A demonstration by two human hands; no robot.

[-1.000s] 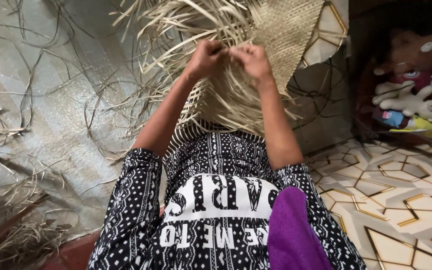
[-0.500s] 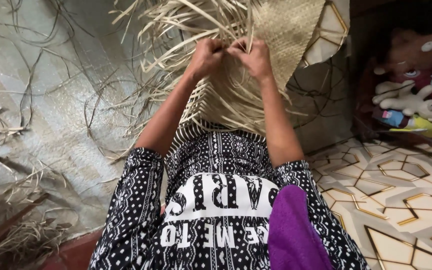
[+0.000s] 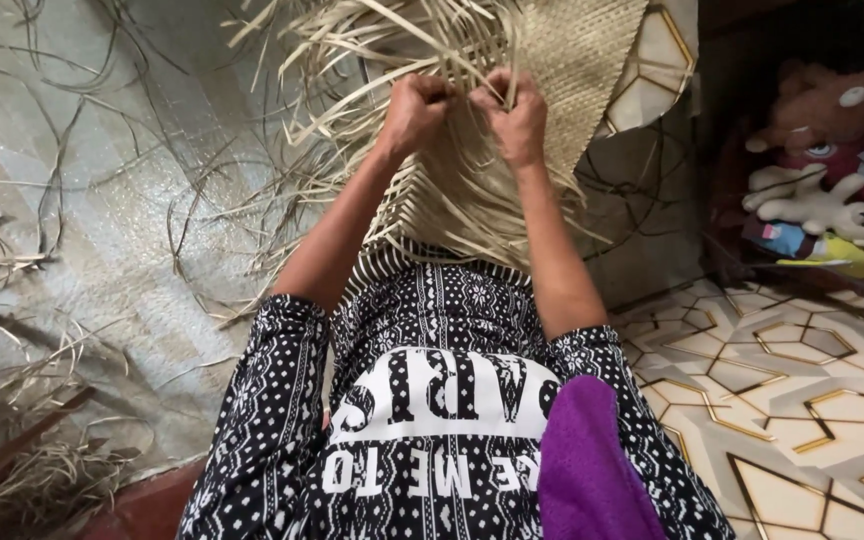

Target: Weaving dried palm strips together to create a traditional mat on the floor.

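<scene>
Gripping loose straw strips with both fists, I have my hands up at the unfinished edge of the woven mat, which spreads away from me on the far side of my knuckles. My left hand is curled tight, fingers folded into the palm around a few pale strips that fan out from the mat's edge to the left of it. My right hand sits just beside it, almost knuckle to knuckle, also clenched, thumb pressed over strips that run straight into the mat's finished weave. Between the two fists the strips cross one another; I cannot tell exactly which strand each finger pins. More loose strips hang from the mat toward me, over my patterned black-and-white clothing. A purple cloth lies on my right side, nearer me than the mat. Left of the mat, stray strips litter a grey sheet; right of it are patterned floor tiles and a heap of soft toys.
</scene>
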